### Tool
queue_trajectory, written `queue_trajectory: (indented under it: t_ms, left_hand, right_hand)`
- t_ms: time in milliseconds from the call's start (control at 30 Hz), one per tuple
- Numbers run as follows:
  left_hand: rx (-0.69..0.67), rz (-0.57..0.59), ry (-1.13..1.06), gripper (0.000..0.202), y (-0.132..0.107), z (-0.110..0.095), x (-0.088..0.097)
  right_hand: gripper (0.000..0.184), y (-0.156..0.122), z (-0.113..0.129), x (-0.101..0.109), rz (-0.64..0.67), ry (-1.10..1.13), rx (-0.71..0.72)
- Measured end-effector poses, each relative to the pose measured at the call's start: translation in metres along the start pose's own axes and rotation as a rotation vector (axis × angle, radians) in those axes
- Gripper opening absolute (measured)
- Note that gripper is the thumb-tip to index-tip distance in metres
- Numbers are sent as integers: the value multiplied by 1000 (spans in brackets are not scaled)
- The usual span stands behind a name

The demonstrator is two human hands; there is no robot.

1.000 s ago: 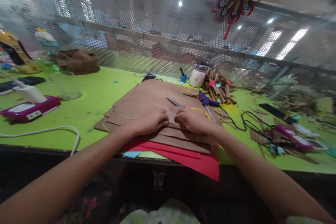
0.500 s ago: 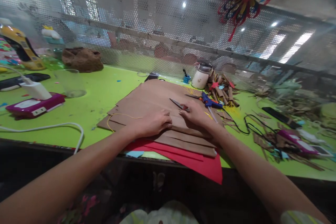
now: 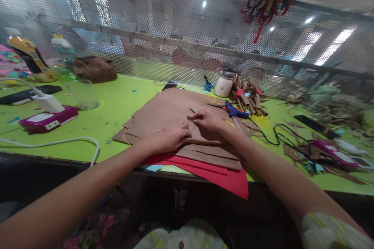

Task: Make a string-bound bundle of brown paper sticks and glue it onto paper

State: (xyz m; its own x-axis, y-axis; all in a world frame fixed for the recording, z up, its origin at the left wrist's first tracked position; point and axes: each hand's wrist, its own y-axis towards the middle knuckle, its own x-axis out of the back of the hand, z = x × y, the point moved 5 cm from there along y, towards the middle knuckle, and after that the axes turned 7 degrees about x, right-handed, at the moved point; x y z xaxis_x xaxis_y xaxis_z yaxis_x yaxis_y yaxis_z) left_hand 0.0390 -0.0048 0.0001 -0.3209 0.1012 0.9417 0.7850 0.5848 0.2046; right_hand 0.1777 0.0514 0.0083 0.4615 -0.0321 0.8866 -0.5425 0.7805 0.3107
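A stack of brown paper sheets (image 3: 166,109) lies on the green table (image 3: 117,101), over red paper (image 3: 230,181) that hangs past the near edge. My left hand (image 3: 172,138) rests on the brown paper with its fingers curled, pinching a folded edge. My right hand (image 3: 209,118) lies farther back on the stack and is closed on the scissors (image 3: 193,110), whose metal tip sticks out to the left of my fingers. A small brown scrap sits just under that tip. A thin yellow string (image 3: 140,127) loops over the left part of the stack.
A blue glue gun (image 3: 235,111) with a black cable (image 3: 277,138) lies right of my right hand, behind it a white jar (image 3: 223,85) and rolled brown sticks (image 3: 249,97). To the left: glass cup (image 3: 83,93), magenta device (image 3: 48,118), white cable (image 3: 58,142). Perforated metal wall at the back.
My right hand left the fold beside my left hand, reached back across the stack and closed on the scissors. My left hand stayed on the paper.
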Motion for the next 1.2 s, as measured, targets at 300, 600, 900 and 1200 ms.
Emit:
queue_trajectory:
  t_ms: [300,600,900,1200]
  left_hand:
    - [8,22,18,33,1,-3,3]
    - [41,18,-76,34,-2,-3,1]
    - [120,3,-105,20,-2,-2,4]
    - [171,-14,-126,18,-6,-1,1]
  right_hand:
    - [20,-6,-5,1,-42,-49,4]
    - [23,-50,53,21,-6,-224,109]
    - [30,-87,59,-1,60,-256,58]
    - [26,-88,56,-4,102,-212,83]
